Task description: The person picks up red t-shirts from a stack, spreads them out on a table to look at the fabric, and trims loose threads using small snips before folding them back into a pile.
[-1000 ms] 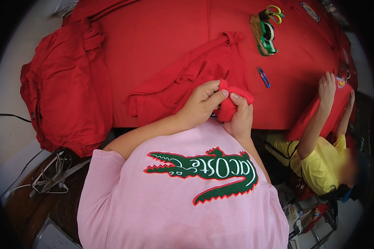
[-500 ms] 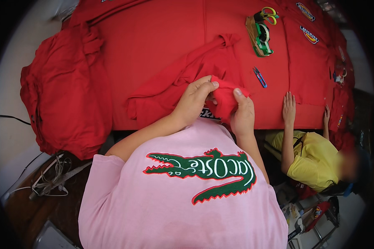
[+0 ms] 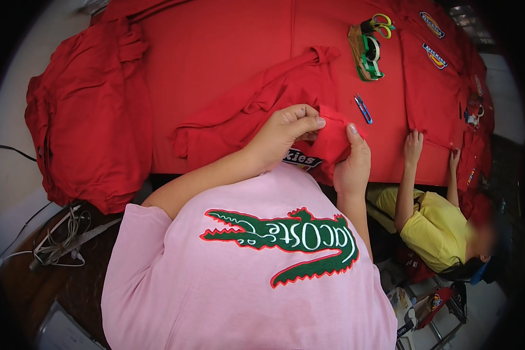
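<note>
A red garment (image 3: 262,108) with a dark patch bearing white lettering lies partly bunched at the table's near edge. My left hand (image 3: 286,133) pinches one edge of it between thumb and fingers. Close by, my right hand (image 3: 356,166) grips the same stretch of cloth, thumb on top. The cloth between them is raised off the table, and the right fingers are mostly hidden behind it. Blue thread snips (image 3: 363,109) rest on the table just beyond my right hand.
A tall pile of red garments (image 3: 93,116) stands at left. Beyond the snips are a green tape dispenser (image 3: 368,61) and yellow-handled scissors (image 3: 382,26). At right, a person in a yellow shirt (image 3: 434,230) holds the edge of another red garment (image 3: 431,93). Cables (image 3: 64,236) hang lower left.
Both my hands have shifted slightly right with the cloth, spreading its edge between them. More of the lettered patch shows. The other person's flat hand now grips the garment edge.
</note>
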Tool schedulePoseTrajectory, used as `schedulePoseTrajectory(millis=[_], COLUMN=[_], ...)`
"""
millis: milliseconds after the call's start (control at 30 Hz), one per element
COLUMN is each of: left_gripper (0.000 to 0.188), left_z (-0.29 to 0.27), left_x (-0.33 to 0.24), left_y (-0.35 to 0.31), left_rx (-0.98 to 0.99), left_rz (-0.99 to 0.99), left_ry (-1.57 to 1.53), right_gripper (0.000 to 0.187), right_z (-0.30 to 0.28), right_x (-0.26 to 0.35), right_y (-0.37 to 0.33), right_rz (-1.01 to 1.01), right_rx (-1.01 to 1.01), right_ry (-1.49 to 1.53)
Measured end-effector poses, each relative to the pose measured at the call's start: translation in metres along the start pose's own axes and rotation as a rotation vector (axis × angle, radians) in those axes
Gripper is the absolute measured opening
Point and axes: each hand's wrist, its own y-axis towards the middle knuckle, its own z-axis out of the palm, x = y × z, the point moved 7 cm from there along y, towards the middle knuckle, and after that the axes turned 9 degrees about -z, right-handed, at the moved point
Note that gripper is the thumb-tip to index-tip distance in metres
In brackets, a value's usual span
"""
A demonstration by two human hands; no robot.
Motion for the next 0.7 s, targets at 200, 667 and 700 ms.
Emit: schedulePoseTrajectory(millis=[200, 667, 700], left_gripper=[0.007, 0.039, 0.039], left_z=[0.001, 0.017, 0.016], left_x=[0.004, 0.006, 0.006], left_y=[0.000, -0.004, -0.004], left_rx=[0.076, 0.167, 0.164], left_rz=[-0.065, -0.178, -0.173], left_ry=[-0.259, -0.293, -0.290], right_gripper=[0.028, 0.020, 0.020], right_z=[-0.024, -0.015, -0.015], right_x=[0.000, 0.024, 0.024], right_y=[0.002, -0.004, -0.005], right_rz=[0.039, -0.009, -0.008], right_rx=[-0.148, -0.176, -0.179], right_ry=[0.201, 0.134, 0.133])
